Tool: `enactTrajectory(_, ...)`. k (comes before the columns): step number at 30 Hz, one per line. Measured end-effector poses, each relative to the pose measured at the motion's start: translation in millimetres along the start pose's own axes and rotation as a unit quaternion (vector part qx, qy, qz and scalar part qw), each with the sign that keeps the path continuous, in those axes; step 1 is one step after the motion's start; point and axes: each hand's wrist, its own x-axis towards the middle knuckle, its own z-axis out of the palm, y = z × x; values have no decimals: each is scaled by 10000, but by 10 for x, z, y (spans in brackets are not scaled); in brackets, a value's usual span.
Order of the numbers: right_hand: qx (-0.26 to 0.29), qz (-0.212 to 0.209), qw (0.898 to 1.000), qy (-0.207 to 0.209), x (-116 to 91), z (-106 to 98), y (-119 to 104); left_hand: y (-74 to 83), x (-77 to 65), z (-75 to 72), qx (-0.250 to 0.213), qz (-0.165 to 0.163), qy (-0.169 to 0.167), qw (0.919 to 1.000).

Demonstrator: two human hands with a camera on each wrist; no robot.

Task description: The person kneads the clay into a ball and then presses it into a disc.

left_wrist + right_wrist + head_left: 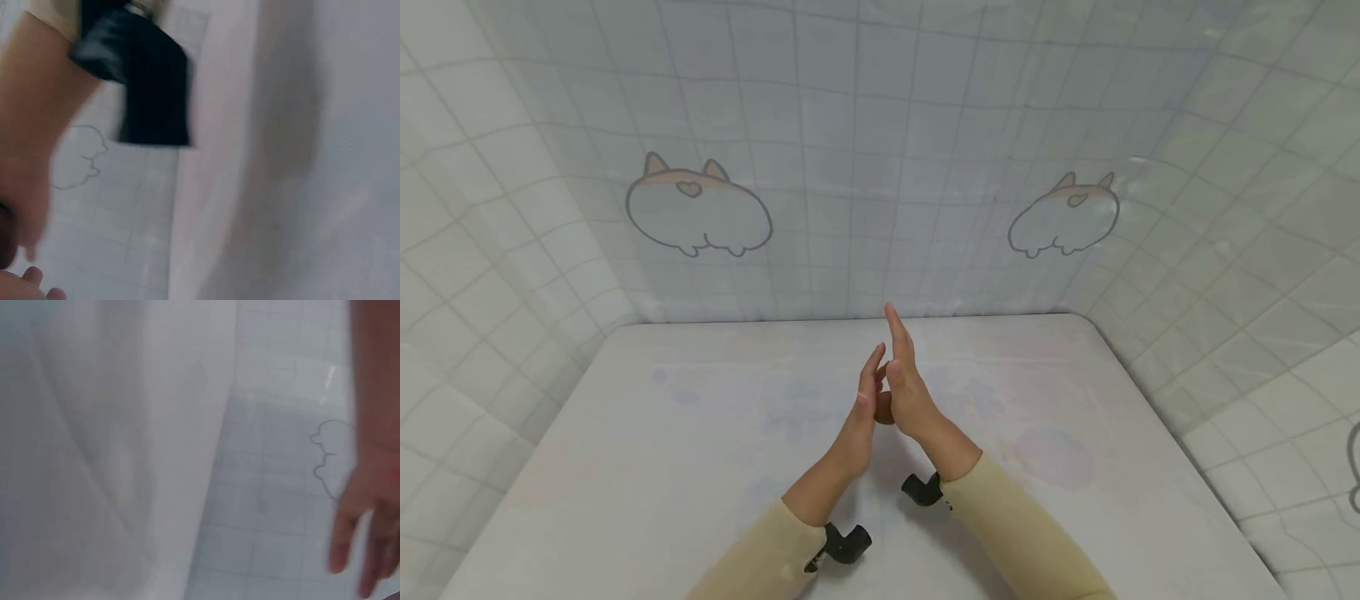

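Note:
Between my two palms is a small brown rounded lump [885, 410], touched from both sides. My left hand [855, 429] lies against its left side, fingers extended forward. On the other side my right hand [912, 398] faces it with straight fingers pointing up and away. Both hands appear raised over the white table [700, 467]. The left wrist view catches a dark edge of the lump [6, 237] at the far left. Some fingers show at the lower right of the right wrist view; the lump is not clearly seen there.
A black wrist mount sits on each cream sleeve, the left one [848, 546] nearer than the right one [922, 490]. Behind the table hangs a pale gridded sheet [895, 167] with cartoon animal prints. More gridded sheeting rises along both sides.

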Motion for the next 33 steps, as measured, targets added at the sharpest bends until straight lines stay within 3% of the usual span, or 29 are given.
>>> enactTrajectory(5,168,128,9996,-204,-37,-5,87,97,19,24,-281,318,152,9990)
enactTrajectory(11,-111,-203,9993,-290,-84,46,119,171,73,-10,-691,562,506,9947)
enactTrajectory(17,-46,-506,9978,-422,-160,124,104,231,132,-55,-649,981,1072,9873)
enactTrajectory(25,802,-1342,9852,-701,-209,200,40,230,183,-123,194,760,1458,9862)
enactTrajectory(28,961,-1453,9817,-764,-229,214,-15,182,206,-169,432,641,1509,9855)
enactTrajectory(33,890,-1561,9813,-685,-233,211,-98,91,200,-206,580,164,1422,9880)
